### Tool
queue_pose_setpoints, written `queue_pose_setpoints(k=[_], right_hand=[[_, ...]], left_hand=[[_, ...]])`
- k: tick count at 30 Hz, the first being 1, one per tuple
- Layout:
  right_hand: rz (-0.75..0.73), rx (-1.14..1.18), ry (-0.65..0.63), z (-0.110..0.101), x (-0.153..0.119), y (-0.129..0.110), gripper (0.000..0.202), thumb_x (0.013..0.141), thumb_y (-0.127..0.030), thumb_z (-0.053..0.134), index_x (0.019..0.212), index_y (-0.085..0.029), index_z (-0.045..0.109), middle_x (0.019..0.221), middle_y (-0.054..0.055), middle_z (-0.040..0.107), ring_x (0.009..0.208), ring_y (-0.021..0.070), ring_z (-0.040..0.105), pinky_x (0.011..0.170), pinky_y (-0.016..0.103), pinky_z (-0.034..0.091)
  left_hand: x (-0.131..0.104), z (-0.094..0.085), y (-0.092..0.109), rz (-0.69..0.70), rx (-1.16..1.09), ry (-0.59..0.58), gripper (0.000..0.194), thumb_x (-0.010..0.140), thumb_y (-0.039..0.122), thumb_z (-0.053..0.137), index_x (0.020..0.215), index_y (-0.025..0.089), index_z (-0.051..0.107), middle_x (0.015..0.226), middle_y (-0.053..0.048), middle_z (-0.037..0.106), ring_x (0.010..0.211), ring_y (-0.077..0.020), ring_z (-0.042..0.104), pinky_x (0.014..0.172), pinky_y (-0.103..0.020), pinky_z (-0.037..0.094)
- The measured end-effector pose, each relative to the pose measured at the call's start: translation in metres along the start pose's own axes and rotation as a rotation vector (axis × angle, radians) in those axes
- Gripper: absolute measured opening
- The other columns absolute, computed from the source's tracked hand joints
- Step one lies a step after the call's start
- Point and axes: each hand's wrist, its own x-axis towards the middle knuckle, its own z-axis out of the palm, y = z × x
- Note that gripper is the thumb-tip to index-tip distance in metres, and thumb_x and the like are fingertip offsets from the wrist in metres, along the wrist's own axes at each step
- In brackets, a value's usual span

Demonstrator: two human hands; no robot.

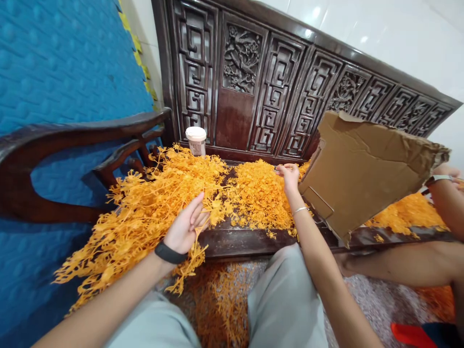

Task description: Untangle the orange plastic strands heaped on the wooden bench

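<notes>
My left hand (186,224), with a black wristband, is closed on an orange plastic sprue (216,212) with thin branching stems. It is at the near edge of a large tangled heap of the same orange sprues (145,203) on the dark wooden bench. My right hand (289,175), with a thin bracelet on its wrist, is pinched over a pile of small loose orange plastic pieces (259,188). A small shiny tip shows at its fingers, but what it belongs to is too small to make out.
A large cardboard piece (369,169) stands to the right of my right arm. Behind it a co-worker's arm (447,198) and more orange pieces (409,212) show. A white-lidded tub (196,140) is by the carved backrest (235,118). Orange stems (228,299) litter the floor.
</notes>
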Motion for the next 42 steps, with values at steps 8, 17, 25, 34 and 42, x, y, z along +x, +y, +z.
queue_pose_setpoints(k=[8, 17, 25, 34, 42], right_hand=[[-0.256, -0.338, -0.217, 0.024, -0.02, -0.001, 0.019, 0.058, -0.023, 0.063, 0.076, -0.016, 0.059, 0.087, 0.004, 0.06, 0.087, 0.0164, 0.052, 0.082, 0.033, 0.039], [-0.134, -0.137, -1.22, 0.05, -0.089, -0.042, 0.02, 0.069, -0.029, 0.063, 0.084, -0.017, 0.063, 0.089, 0.003, 0.062, 0.085, 0.0135, 0.057, 0.078, 0.029, 0.044], [-0.159, -0.189, -1.472, 0.052, -0.116, -0.069, 0.026, 0.066, -0.029, 0.067, 0.088, -0.017, 0.061, 0.089, 0.001, 0.061, 0.084, 0.0124, 0.055, 0.08, 0.029, 0.042], [-0.206, -0.312, -1.491, 0.049, -0.122, -0.068, 0.021, 0.07, -0.03, 0.062, 0.083, -0.014, 0.058, 0.076, 0.0, 0.057, 0.071, 0.0101, 0.051, 0.069, 0.025, 0.042], [-0.227, -0.24, -1.202, 0.051, -0.116, -0.061, 0.02, 0.066, -0.032, 0.065, 0.07, -0.015, 0.055, 0.069, -0.002, 0.053, 0.067, 0.0097, 0.048, 0.068, 0.025, 0.039]], left_hand=[[0.013, -0.007, -0.003, -0.001, -0.094, -0.015, 0.057, 0.082, 0.034, 0.046, 0.031, 0.017, 0.029, 0.025, 0.005, 0.017, 0.028, -0.0055, 0.019, 0.032, -0.019, 0.024], [0.003, -0.003, -0.002, 0.011, -0.08, -0.095, 0.056, 0.055, 0.05, 0.069, 0.03, 0.016, 0.033, 0.024, 0.005, 0.025, 0.029, -0.0045, 0.027, 0.033, -0.017, 0.031], [0.01, -0.002, -0.01, 0.055, 0.072, -0.061, 0.056, 0.05, 0.045, 0.074, 0.029, 0.016, 0.031, 0.025, 0.007, 0.024, 0.028, -0.0023, 0.023, 0.033, -0.017, 0.028], [0.016, -0.002, -0.013, 0.03, 0.071, -0.062, 0.058, 0.069, 0.043, 0.061, 0.03, 0.016, 0.027, 0.025, 0.006, 0.022, 0.028, -0.0035, 0.022, 0.035, -0.018, 0.025], [0.02, -0.005, -0.01, 0.007, 0.014, -0.068, 0.057, 0.081, 0.039, 0.046, 0.032, 0.017, 0.029, 0.025, 0.005, 0.017, 0.028, -0.0048, 0.018, 0.034, -0.018, 0.022]])
